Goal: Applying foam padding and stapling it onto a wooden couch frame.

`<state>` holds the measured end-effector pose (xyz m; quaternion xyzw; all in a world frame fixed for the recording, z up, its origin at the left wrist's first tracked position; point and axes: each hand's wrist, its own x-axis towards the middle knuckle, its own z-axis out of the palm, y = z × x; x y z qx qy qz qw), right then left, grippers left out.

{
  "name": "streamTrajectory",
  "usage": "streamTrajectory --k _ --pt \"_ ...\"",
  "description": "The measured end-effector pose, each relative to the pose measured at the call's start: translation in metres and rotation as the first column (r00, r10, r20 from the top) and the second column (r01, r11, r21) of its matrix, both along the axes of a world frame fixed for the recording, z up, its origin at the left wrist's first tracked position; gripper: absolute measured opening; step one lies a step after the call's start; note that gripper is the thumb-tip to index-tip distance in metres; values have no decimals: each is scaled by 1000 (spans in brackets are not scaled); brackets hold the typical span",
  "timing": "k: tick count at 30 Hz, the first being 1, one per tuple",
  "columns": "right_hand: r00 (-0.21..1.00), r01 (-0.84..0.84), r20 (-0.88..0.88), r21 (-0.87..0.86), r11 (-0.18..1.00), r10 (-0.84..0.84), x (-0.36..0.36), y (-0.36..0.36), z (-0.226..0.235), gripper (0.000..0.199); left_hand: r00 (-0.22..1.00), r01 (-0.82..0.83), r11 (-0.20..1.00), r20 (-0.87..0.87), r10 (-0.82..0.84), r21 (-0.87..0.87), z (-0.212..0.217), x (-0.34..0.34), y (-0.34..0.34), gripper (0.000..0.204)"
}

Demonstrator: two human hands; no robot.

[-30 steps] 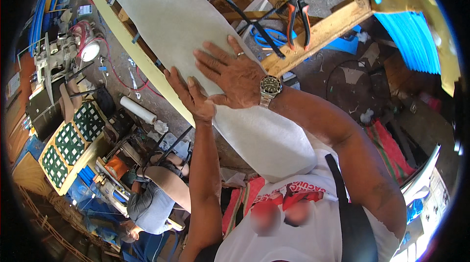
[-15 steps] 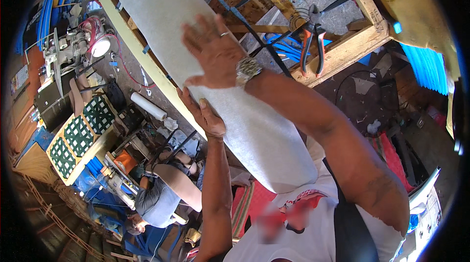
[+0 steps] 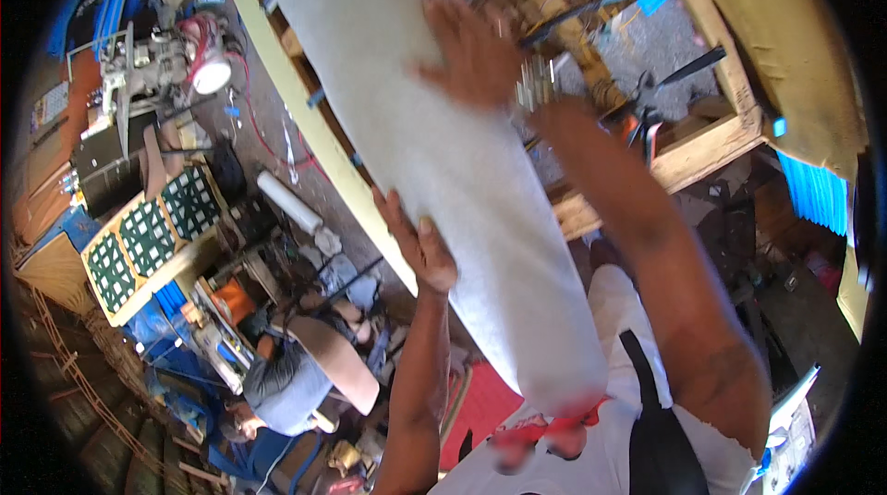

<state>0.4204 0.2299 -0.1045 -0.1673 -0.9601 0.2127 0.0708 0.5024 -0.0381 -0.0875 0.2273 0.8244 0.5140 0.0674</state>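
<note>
A long sheet of thick white padding (image 3: pixel 434 153) lies over a wooden frame (image 3: pixel 711 148) and runs from the upper left down to my chest. My left hand (image 3: pixel 418 245) presses flat against the sheet's left edge, fingers together. My right hand (image 3: pixel 476 51), blurred, with a metal wristwatch (image 3: pixel 534 81), lies flat on the sheet's upper right part, fingers spread. Neither hand closes around anything.
A pale yellow board (image 3: pixel 314 125) runs along the sheet's left side. Pliers (image 3: pixel 647 111) lie inside the frame. Another person (image 3: pixel 296 375) crouches on the floor at lower left among tools. A green-and-white patterned cushion panel (image 3: pixel 148 241) and a machine (image 3: pixel 166 70) stand at left.
My right hand has slid up along the sheet, away from me. My left hand has moved down and left to the sheet's edge. The view has tilted.
</note>
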Motion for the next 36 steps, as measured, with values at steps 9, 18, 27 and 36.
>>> streamTrajectory --k 9,18,27,36 --pt "962 -271 -19 -201 941 273 -17 29 -9 79 1000 -14 999 -13 14 39 -7 2 -3 58" --pt "933 -338 -152 -69 939 325 178 -61 18 77 995 -1 990 -98 15 140 -16 -1 -7 55" --pt "838 -513 213 -11 858 503 268 -262 52 66 994 -103 973 52 94 207 6 3 -54 45" --pt "956 -39 -285 -363 931 -71 318 -115 46 37 196 -514 855 980 41 67 -37 203 -164 66"
